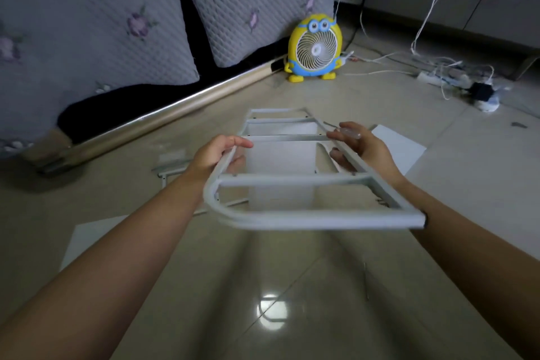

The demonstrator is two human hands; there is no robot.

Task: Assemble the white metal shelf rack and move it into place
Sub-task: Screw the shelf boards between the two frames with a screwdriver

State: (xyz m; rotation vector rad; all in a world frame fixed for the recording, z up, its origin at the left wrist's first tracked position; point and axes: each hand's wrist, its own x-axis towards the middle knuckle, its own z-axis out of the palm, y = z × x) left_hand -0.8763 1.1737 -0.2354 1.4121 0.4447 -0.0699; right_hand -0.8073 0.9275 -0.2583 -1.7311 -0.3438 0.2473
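Between both hands point(214, 156) point(362, 149): white frame point(292, 180), perhaps two.

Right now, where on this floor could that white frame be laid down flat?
Bare tile lies between the forearms, and right of the white sheet. Crowded: cables beside the fan, loose parts at left.

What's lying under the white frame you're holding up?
Between the rungs of the white frame, a white panel shows, with tiled floor around it. The bars cover parts of it.
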